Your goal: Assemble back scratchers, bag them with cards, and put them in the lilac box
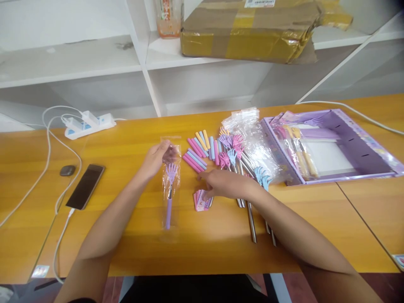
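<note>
My left hand pinches the top of a clear plastic bag on the table. Inside the bag lies a purple hand-shaped scratcher with a metal rod and purple handle. My right hand reaches over a small stack of pink and purple cards, its fingertips at the upper part of the stack; whether it grips a card is unclear. Beyond it lie pink, blue and yellow handle sleeves. Several scratcher heads in pink, blue and yellow, with metal rods, lie partly under my right forearm.
Empty clear bags are piled beside a purple display box holding bagged scratchers. At the left are a phone, a mouse, cables and a power strip. A taped carton sits on the shelf.
</note>
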A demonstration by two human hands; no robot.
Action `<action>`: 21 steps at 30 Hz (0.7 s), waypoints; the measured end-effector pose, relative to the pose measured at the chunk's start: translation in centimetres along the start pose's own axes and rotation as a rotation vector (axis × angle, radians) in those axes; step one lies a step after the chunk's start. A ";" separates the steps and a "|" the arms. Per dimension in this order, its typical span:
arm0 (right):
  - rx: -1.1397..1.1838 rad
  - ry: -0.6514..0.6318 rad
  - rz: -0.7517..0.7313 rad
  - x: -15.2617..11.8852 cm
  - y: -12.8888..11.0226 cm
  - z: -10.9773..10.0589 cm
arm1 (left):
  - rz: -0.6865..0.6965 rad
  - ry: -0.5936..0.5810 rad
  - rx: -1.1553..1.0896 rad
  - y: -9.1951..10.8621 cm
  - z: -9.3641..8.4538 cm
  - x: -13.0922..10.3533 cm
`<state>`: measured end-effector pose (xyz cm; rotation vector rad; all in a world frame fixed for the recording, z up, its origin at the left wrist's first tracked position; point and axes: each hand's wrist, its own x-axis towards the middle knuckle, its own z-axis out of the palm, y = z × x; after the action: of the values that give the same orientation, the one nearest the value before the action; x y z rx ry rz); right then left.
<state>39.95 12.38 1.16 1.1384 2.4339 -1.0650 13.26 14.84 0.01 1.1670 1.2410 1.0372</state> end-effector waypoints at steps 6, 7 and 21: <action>0.053 -0.038 0.012 -0.2 0.1 -0.9 | -0.043 0.018 -0.016 -0.5 0.6 0.0; 0.052 -0.042 0.000 -0.3 0.2 -1.1 | -0.050 0.010 -0.015 -0.7 0.7 0.0; 0.040 0.028 -0.155 -0.7 1.4 -1.5 | -0.042 -0.059 0.008 -1.3 1.7 -0.4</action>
<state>41.62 13.65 1.86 0.9957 2.5697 -1.1538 14.90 14.18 -1.29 1.1649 1.2196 0.9614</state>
